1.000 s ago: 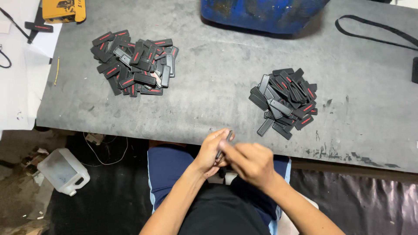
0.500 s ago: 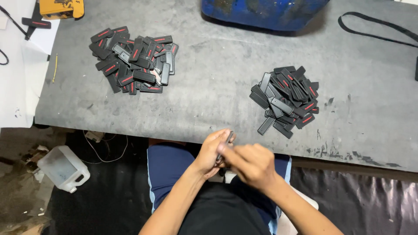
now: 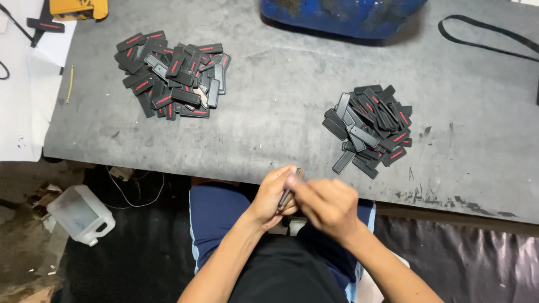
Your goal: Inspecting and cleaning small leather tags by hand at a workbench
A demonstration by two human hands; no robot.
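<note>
My left hand (image 3: 270, 197) and my right hand (image 3: 328, 205) meet just below the near edge of the grey table (image 3: 269, 129), over my lap. Between them they pinch one small dark flat piece (image 3: 287, 193), held edge-on. A heap of black flat pieces with red stripes (image 3: 171, 73) lies on the far left of the table. A second heap of similar dark pieces (image 3: 368, 128) lies to the right, nearer to my right hand.
A blue rounded container (image 3: 342, 15) sits at the far edge. A black strap (image 3: 483, 42) loops at the far right. White paper (image 3: 22, 84) and a yellow object (image 3: 78, 8) lie at the left. A translucent plastic jug (image 3: 81, 214) stands on the floor.
The hands stay together at the table edge, with the fingers shifting slightly around the small piece. Both heaps are unchanged.
</note>
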